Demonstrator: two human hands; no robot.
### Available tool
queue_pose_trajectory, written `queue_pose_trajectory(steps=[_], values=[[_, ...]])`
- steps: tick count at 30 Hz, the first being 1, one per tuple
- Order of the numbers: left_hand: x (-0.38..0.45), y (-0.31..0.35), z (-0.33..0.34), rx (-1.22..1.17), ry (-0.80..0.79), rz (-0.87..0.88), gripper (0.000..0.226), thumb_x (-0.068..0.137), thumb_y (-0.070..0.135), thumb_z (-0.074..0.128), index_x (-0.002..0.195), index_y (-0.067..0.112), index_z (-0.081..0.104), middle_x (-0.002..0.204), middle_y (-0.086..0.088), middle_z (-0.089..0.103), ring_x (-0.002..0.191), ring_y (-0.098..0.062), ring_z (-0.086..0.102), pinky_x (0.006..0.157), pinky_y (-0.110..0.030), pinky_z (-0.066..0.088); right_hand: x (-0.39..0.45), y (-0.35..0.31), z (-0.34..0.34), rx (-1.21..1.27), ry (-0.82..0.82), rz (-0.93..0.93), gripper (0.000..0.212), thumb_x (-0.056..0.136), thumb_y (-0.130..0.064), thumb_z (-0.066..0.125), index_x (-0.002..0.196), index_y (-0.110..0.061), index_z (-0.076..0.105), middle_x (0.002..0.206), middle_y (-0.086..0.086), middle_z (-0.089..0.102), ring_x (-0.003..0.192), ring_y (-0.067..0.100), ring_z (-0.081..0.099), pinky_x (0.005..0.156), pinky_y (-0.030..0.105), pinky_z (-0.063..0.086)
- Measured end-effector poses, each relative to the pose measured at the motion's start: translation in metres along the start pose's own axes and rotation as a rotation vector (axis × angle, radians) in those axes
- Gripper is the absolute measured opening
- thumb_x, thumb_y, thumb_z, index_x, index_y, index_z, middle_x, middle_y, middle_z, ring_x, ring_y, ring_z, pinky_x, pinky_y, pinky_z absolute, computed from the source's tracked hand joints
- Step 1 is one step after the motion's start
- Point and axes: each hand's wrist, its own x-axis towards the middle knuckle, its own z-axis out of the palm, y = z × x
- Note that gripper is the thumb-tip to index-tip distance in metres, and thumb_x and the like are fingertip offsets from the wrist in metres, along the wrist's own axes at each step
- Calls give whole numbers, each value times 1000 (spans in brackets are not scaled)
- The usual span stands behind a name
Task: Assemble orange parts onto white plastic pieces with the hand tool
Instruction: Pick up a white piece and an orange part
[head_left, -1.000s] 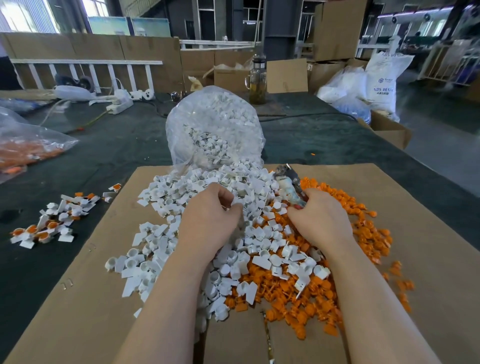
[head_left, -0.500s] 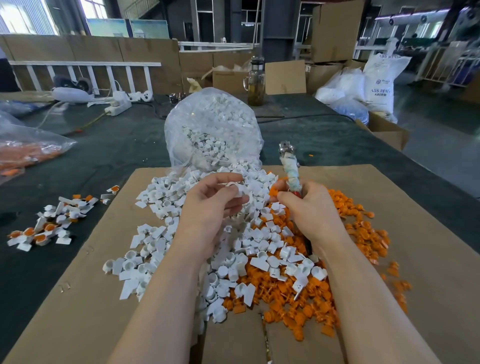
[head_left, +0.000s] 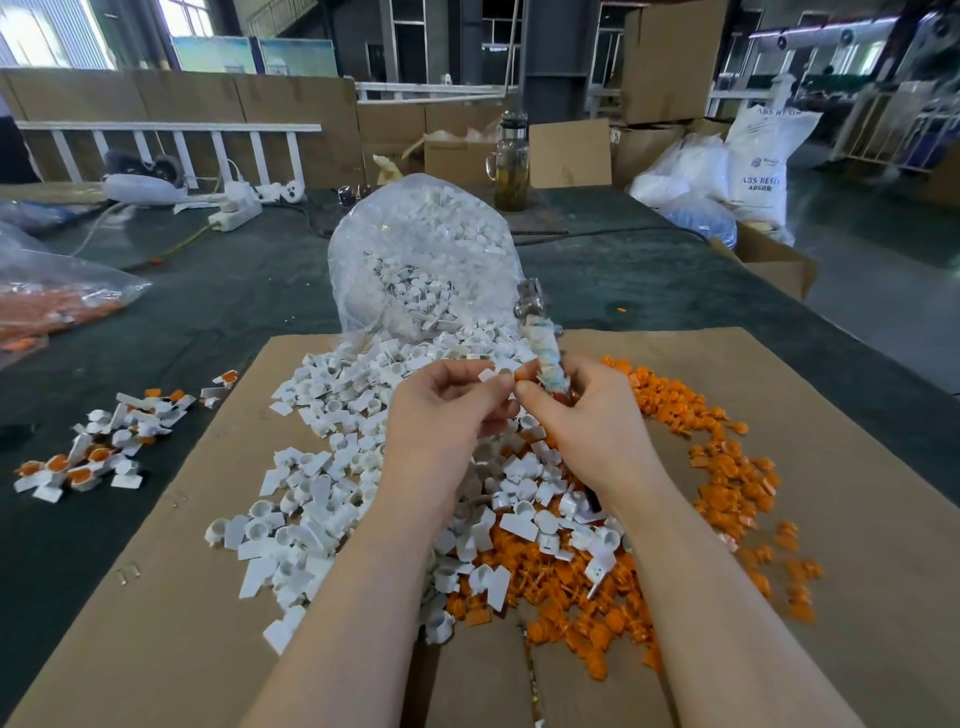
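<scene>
Cardboard-covered surface (head_left: 779, 415), left hand (head_left: 441, 415) fingers pinching a white piece (head_left: 488, 375), right hand (head_left: 587, 415) fingers curled around the hand tool (head_left: 543, 348), pinching an orange part (head_left: 521, 375)

My white piece (head_left: 488, 375) meets an orange part (head_left: 521, 375) beside my upright, tape-wrapped tool (head_left: 543, 348), above the mixed pile.

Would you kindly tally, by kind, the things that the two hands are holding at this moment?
white plastic piece, pinched by the left hand: 1
orange part, at the right hand fingertips: 1
hand tool, gripped by the right hand: 1
Total: 3
</scene>
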Motion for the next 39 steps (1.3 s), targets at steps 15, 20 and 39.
queue_pose_trajectory(steps=[15, 20, 39], values=[[0, 1, 0, -13, 124, -33, 12, 77, 5, 82, 82, 13, 73, 67, -2, 74, 61, -12, 71, 57, -18, 54, 2, 6, 0, -55, 95, -13, 5, 90, -23, 66, 95, -21, 66, 74, -12, 62, 62, -3, 56, 54, 11, 41], [-1, 1, 3, -10, 99, -55, 13, 78, 6, 81, 87, 5, 71, 68, -5, 73, 63, -14, 72, 57, -21, 55, 0, 4, 1, 41, 91, -68, 6, 90, -17, 67, 92, -21, 65, 65, -27, 60, 61, -11, 56, 54, 5, 40], [-6, 4, 5, -65, 53, -59, 6, 80, 3, 77, 85, 2, 73, 75, -17, 75, 68, -21, 74, 59, -24, 57, -3, -3, 2, -23, 134, -152, 10, 87, -18, 72, 94, -20, 66, 75, -17, 64, 74, -4, 63, 63, 8, 46]])
